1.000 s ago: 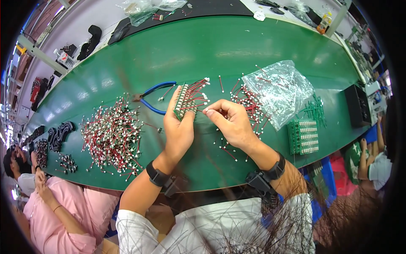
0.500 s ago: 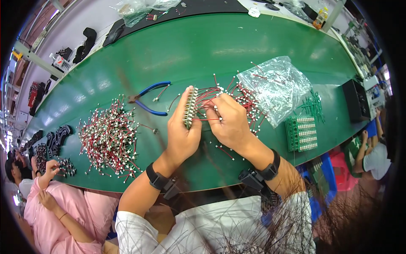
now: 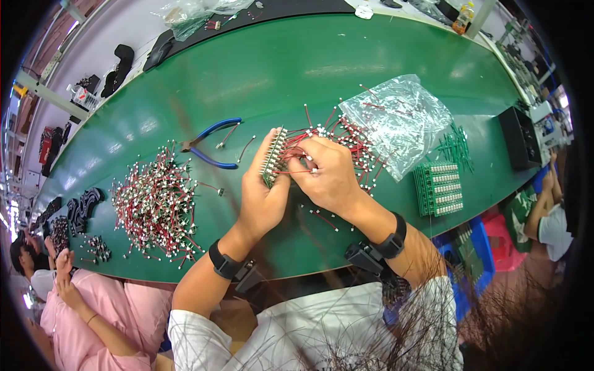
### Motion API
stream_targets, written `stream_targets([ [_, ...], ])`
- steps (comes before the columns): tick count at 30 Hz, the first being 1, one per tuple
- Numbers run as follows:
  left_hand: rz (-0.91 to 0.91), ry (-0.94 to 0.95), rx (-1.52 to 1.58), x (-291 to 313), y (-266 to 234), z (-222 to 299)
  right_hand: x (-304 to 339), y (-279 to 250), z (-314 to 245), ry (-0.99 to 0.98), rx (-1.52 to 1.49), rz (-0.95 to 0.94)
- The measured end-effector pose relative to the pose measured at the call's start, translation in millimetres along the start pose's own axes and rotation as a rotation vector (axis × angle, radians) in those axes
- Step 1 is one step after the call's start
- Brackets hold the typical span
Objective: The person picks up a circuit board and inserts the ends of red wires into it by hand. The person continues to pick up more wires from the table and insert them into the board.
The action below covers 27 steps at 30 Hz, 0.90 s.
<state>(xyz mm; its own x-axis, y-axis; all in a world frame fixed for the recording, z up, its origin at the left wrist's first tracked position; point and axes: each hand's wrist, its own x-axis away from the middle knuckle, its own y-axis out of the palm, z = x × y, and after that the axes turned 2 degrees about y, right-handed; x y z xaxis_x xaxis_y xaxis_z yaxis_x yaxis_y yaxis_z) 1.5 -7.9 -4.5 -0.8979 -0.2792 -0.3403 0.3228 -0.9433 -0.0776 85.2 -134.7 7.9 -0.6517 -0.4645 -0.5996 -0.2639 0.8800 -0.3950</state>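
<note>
My left hand holds a narrow green circuit board panel on edge, a row of small connectors along it. My right hand is closed beside the panel, fingers pinched on red wires with small white plugs. Several red wires run from the panel's right side toward these fingers; their exact ends are hidden by the hand. Behind my right hand lies a loose heap of red wire leads. To the left is a larger heap of similar leads. Blue-handled pliers lie between that heap and my left hand.
A clear plastic bag lies right of the leads, with stacked green circuit boards and thin green strips nearby. A black box stands at the right end. A person in pink sits at left.
My right hand has come slightly closer to the panel, with the wires still in its fingers. The whole view has shifted a little. The neighbour's hands have come together.
</note>
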Motion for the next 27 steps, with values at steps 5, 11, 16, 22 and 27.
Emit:
stream_targets([
  [5, 0.016, -0.098, 0.105, -1.9, 1.0, 1.1, 0.4, -1.9, 2.5, -0.008, -0.013, -0.020],
  [11, -0.035, 0.046, -0.051, -1.9, 0.1, 3.2, 1.4, 1.4, 2.0, -0.026, -0.032, 0.021],
  [16, -0.035, 0.053, -0.057, -1.9, 1.3, 1.6, 1.1, -0.9, -2.7, 0.048, -0.044, -0.003],
  [22, -0.024, 0.046, -0.048, -2.2, -0.3, -0.6, -0.6, -2.4, -3.3, 0.099, -0.092, 0.001],
  [27, -0.060, 0.112, -0.129, -1.6, -1.6, -2.4, -1.0, -2.2, 1.9, 0.012, -0.046, -0.003],
])
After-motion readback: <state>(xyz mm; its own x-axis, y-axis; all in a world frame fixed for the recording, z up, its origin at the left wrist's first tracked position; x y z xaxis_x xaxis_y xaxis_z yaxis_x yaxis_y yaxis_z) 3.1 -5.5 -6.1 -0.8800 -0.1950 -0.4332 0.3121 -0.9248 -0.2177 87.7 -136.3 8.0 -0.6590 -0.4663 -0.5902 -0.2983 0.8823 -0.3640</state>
